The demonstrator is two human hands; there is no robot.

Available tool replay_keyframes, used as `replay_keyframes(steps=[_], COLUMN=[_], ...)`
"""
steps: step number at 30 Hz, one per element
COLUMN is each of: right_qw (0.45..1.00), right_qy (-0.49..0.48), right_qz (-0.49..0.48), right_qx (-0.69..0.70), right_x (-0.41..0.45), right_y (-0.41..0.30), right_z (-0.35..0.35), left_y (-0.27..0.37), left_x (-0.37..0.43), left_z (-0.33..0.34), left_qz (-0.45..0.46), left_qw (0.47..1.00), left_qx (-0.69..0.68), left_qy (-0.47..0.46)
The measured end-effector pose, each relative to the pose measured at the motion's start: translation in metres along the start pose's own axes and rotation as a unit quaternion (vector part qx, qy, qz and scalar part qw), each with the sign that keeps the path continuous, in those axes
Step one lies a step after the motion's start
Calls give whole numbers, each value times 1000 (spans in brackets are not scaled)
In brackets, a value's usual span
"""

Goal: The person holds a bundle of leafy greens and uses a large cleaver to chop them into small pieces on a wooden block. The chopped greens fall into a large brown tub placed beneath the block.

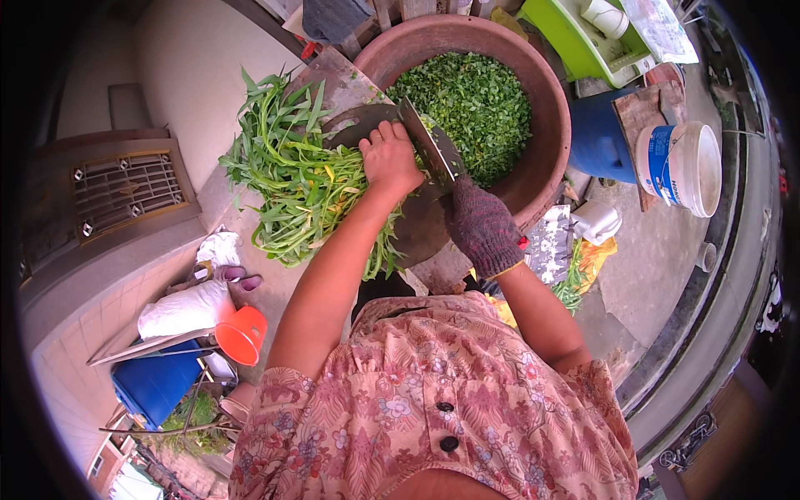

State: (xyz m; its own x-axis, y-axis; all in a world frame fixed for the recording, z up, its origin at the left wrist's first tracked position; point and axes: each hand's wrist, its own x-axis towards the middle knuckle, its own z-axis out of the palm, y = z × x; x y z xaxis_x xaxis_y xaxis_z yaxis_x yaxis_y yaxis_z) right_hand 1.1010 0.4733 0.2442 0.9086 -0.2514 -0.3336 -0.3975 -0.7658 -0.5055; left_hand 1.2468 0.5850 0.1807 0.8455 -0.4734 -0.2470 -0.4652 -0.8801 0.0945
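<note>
My bare left hand presses down on the cut end of a large bundle of leafy green stems. The bundle spreads leftward over a round dark chopping board and hangs past its edge. In a knitted dark glove, my right hand grips the handle of a broad cleaver. The blade stands close to the right of my left fingers, with green bits stuck to it. Just beyond the blade, a large reddish-brown tub holds a heap of finely chopped greens.
At the right, a white plastic bucket sits on a wooden board above a blue barrel. A lime-green bin is at the upper right. On the left are an orange bucket, a white sack and purple slippers.
</note>
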Motion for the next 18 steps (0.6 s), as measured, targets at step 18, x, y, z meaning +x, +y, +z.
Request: replay_keyframes(steps=[18], right_qw=[998], right_qy=[-33], right_qz=[-8], right_qx=[-44], right_x=[3], right_y=[9], right_z=[4], left_y=[-17], left_x=[-64], left_z=[-25], left_qz=[14], left_qw=[989], left_qx=[72], left_qy=[-129])
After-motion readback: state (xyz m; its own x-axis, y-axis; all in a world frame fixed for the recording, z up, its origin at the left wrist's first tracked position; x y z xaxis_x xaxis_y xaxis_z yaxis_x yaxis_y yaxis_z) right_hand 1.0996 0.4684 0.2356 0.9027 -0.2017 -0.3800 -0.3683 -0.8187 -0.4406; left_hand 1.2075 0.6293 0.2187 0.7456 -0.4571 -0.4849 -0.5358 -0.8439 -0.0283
